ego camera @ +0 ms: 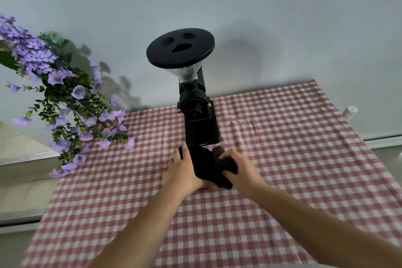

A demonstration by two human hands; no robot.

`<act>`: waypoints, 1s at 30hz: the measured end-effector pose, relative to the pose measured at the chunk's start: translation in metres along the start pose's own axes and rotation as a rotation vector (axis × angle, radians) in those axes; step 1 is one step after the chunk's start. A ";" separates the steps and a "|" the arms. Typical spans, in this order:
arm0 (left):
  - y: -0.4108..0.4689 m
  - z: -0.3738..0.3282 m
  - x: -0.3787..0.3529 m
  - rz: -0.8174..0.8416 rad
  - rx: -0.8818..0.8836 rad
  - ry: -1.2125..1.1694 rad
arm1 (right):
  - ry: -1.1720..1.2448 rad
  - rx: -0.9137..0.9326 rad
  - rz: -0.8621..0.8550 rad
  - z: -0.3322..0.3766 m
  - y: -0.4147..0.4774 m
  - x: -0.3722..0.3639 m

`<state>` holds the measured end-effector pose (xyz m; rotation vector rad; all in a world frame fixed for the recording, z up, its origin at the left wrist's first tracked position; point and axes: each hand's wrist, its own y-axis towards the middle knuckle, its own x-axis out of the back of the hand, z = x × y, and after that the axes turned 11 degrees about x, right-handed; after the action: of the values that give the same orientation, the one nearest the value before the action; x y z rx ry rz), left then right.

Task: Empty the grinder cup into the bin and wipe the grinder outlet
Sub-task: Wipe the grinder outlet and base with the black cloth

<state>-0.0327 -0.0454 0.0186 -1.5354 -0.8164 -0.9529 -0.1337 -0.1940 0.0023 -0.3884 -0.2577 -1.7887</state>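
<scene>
A black coffee grinder [199, 115] with a wide round hopper lid [180, 49] stands at the back of the checked table. Just in front of its base, my left hand [182, 172] grips a black grinder cup [202, 163], tilted toward me. My right hand [237, 167] holds a dark cloth [226, 161] bunched against the cup's right side and rim. The cup's inside is hidden by the cloth and my hands. The grinder outlet sits low on the front and I cannot make it out. No bin shows in view.
A red-and-white checked tablecloth [282, 159] covers the table. Purple artificial flowers [71, 102] overhang the table's back left corner. A white wall rises behind the grinder. A small white bottle [350, 112] stands past the table's right edge.
</scene>
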 end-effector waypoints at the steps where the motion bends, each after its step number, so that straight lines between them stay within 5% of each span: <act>1: 0.001 0.000 0.000 0.005 -0.009 0.016 | -0.007 -0.030 0.021 -0.005 -0.007 -0.004; 5: 0.003 0.001 0.002 0.099 -0.023 -0.019 | -0.057 -0.133 0.140 -0.021 -0.022 -0.016; 11: 0.002 -0.011 0.000 0.041 0.099 -0.170 | -0.026 -0.100 0.050 -0.018 0.005 -0.002; 21: 0.005 -0.012 0.002 0.055 0.027 -0.119 | -0.151 -0.021 0.349 -0.009 0.000 0.016; 26: 0.004 -0.006 0.011 0.097 -0.132 -0.069 | -0.132 -0.042 0.058 0.000 0.035 0.043; 30: 0.004 -0.002 0.013 0.079 -0.220 -0.002 | -0.120 -0.023 0.065 -0.008 0.021 0.002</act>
<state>-0.0239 -0.0482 0.0290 -1.7449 -0.6635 -1.0089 -0.1146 -0.2047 -0.0050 -0.5164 -0.3056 -1.7082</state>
